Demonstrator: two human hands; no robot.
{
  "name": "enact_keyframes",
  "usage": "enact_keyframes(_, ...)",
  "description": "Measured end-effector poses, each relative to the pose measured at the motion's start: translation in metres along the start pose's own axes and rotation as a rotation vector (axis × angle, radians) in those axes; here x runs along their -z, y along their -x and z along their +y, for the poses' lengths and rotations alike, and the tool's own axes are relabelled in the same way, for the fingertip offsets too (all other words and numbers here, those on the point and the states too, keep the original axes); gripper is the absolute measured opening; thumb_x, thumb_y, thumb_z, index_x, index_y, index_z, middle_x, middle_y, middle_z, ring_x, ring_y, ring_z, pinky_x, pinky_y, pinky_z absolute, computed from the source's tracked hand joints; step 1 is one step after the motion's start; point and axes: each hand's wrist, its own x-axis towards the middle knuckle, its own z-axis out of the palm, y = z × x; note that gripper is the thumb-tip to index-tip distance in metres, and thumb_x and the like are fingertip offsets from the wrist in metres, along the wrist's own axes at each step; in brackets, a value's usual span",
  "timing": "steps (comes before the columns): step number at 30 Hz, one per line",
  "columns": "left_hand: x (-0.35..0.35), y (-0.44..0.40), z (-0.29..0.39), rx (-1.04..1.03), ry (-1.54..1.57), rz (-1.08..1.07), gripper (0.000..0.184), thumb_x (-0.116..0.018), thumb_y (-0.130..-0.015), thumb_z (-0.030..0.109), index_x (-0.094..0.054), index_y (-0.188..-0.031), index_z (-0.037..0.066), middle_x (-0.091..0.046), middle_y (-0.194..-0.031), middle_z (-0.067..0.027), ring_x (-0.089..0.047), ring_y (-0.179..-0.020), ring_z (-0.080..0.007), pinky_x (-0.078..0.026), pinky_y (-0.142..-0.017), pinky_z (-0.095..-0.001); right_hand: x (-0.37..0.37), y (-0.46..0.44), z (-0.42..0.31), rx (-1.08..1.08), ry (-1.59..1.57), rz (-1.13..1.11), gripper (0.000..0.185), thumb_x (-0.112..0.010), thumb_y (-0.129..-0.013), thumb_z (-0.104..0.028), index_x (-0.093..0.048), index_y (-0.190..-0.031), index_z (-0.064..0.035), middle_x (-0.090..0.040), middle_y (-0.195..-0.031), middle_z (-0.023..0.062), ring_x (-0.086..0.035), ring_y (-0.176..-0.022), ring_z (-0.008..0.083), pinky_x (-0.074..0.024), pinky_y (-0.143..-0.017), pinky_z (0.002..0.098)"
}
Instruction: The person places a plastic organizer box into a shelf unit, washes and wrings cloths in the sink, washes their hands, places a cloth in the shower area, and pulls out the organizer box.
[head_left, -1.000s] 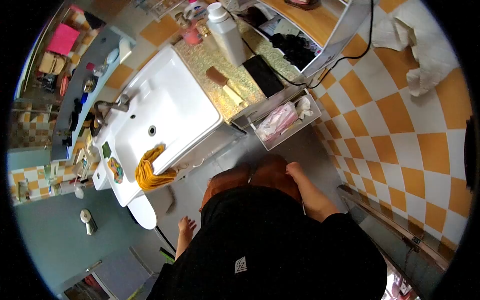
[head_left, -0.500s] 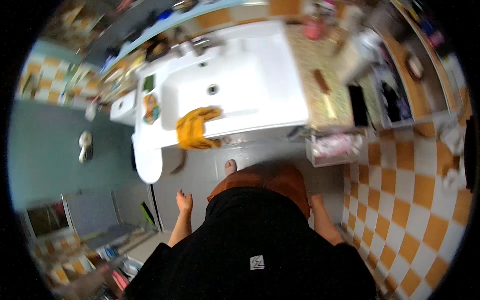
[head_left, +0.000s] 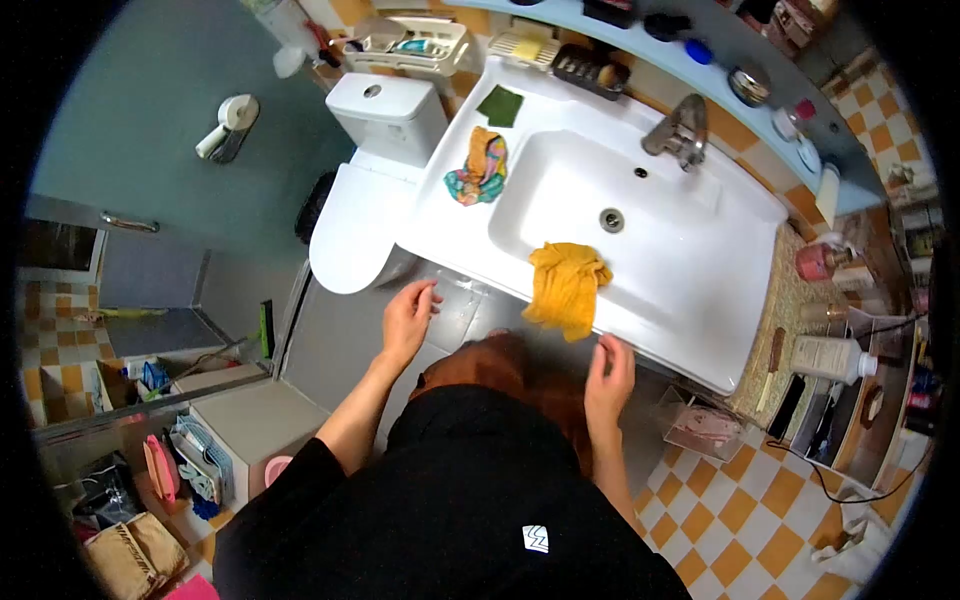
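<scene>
My left hand (head_left: 408, 318) hangs in the air before the sink counter, fingers loosely bent and apart, holding nothing. My right hand (head_left: 609, 382) is just below the counter's front edge, its fingers loosely extended and nothing in them. Closest to it is a crumpled yellow cloth (head_left: 566, 288), draped over the front rim of the white sink (head_left: 690, 310); I see a small gap between hand and cloth. On the counter's left side lie a bunched multicoloured cloth (head_left: 478, 172) and a flat green pad (head_left: 500, 106).
A white toilet (head_left: 350, 228) with its lid down stands left of the sink. The faucet (head_left: 680, 132) is at the back. Bottles, including a white one (head_left: 826, 358), and a brush (head_left: 771, 362) occupy the right ledge. Below it hangs a clear bin (head_left: 700, 425).
My view has turned, so the sink now appears rotated and farther right. Both hands have risen from my sides toward the counter front. The yellow cloth still lies over the rim.
</scene>
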Motion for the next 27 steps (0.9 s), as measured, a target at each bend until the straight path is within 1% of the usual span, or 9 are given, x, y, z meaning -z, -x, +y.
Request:
enact_keyframes(3,0.005,-0.037,0.022,-0.247,-0.245,0.029,0.025,-0.060,-0.090,0.007,-0.063,-0.114,0.004,-0.067,-0.100,-0.0108,-0.066,-0.086,-0.0229,-0.053,-0.076,-0.0315,-0.036,-0.039,-0.052,0.187,0.258,-0.198,0.063,-0.073,-0.081,-0.021,-0.046,-0.136,-0.0039,-0.044,-0.139,0.0174,-0.042,-0.127,0.0366,-0.0359,-0.103,0.0468)
enact_keyframes(7,-0.011,-0.100,0.041,-0.613,-0.489,0.161,0.047,-0.067,-0.078,0.002,-0.059,-0.124,0.009,-0.059,-0.126,-0.0119,-0.057,-0.112,-0.0305,-0.048,-0.093,-0.0398,-0.068,-0.059,-0.054,0.213,0.418,-0.406,0.073,-0.079,-0.074,-0.022,-0.046,-0.138,-0.0092,-0.033,-0.149,0.0173,-0.034,-0.134,0.0399,-0.0332,-0.105,0.0511)
enact_keyframes(11,-0.044,-0.167,0.067,-0.650,-0.638,0.104,0.066,-0.070,-0.076,0.011,-0.049,-0.138,0.017,-0.042,-0.146,-0.0108,-0.045,-0.129,-0.0322,-0.041,-0.103,-0.0403,-0.075,-0.061,-0.032,0.293,0.607,-0.512,0.075,-0.080,-0.070,-0.021,-0.047,-0.137,-0.0131,-0.033,-0.149,0.0164,-0.033,-0.134,0.0405,-0.0320,-0.105,0.0533)
enact_keyframes(15,-0.058,-0.216,0.032,-0.642,-0.831,-0.081,0.052,-0.069,-0.074,0.014,-0.059,-0.126,0.015,-0.055,-0.132,-0.0089,-0.053,-0.116,-0.0309,-0.048,-0.092,-0.0388,-0.076,-0.073,-0.028,0.316,0.584,-0.560,0.071,-0.080,-0.069,-0.018,-0.051,-0.134,-0.0133,-0.034,-0.148,0.0148,-0.034,-0.133,0.0403,-0.0325,-0.105,0.0526)
enact_keyframes(17,-0.046,-0.206,0.034,-0.591,-0.837,-0.168,0.043,-0.067,-0.074,0.014,-0.065,-0.117,0.013,-0.061,-0.122,-0.0081,-0.057,-0.106,-0.0299,-0.050,-0.084,-0.0390,-0.072,-0.079,-0.025,0.340,0.538,-0.582,0.067,-0.080,-0.069,-0.017,-0.054,-0.131,-0.0132,-0.035,-0.148,0.0141,-0.035,-0.132,0.0401,-0.0327,-0.104,0.0522)
enact_keyframes(18,-0.044,-0.191,0.025,-0.681,-0.783,-0.067,0.025,-0.066,-0.075,0.013,-0.070,-0.099,0.015,-0.063,-0.099,-0.0034,-0.059,-0.094,-0.0262,-0.049,-0.074,-0.0422,-0.071,-0.084,-0.021,0.361,0.484,-0.580,0.064,-0.080,-0.069,-0.016,-0.056,-0.128,-0.0122,-0.040,-0.144,0.0141,-0.038,-0.130,0.0393,-0.0338,-0.104,0.0508)
enact_keyframes(21,-0.021,-0.121,0.029,-0.492,-0.848,-0.079,0.023,-0.066,-0.076,0.013,-0.070,-0.098,0.013,-0.063,-0.095,-0.0047,-0.058,-0.090,-0.0267,-0.049,-0.074,-0.0405,-0.064,-0.092,-0.008,0.410,0.302,-0.574,0.056,-0.080,-0.068,-0.014,-0.061,-0.120,-0.0092,-0.053,-0.132,0.0142,-0.046,-0.124,0.0368,-0.0370,-0.103,0.0468)
enact_keyframes(24,-0.012,-0.089,0.047,-0.396,-0.910,-0.051,0.019,-0.067,-0.077,0.012,-0.071,-0.095,0.010,-0.062,-0.092,-0.0059,-0.057,-0.088,-0.0274,-0.048,-0.074,-0.0398,-0.071,-0.107,0.018,0.149,-0.021,-0.602,0.046,-0.077,-0.075,-0.014,-0.061,-0.117,-0.0044,-0.059,-0.123,0.0170,-0.054,-0.115,0.0353,-0.0428,-0.098,0.0432)
enact_keyframes(27,-0.017,-0.085,0.058,-0.350,-0.928,-0.005,0.019,-0.068,-0.076,0.010,-0.071,-0.095,0.008,-0.063,-0.090,-0.0073,-0.057,-0.087,-0.0291,-0.049,-0.075,-0.0406,-0.091,-0.131,-0.047,-0.528,-0.832,-0.711,0.043,-0.073,-0.081,-0.015,-0.058,-0.119,-0.0001,-0.060,-0.119,0.0192,-0.059,-0.107,0.0351,-0.0462,-0.095,0.0409)
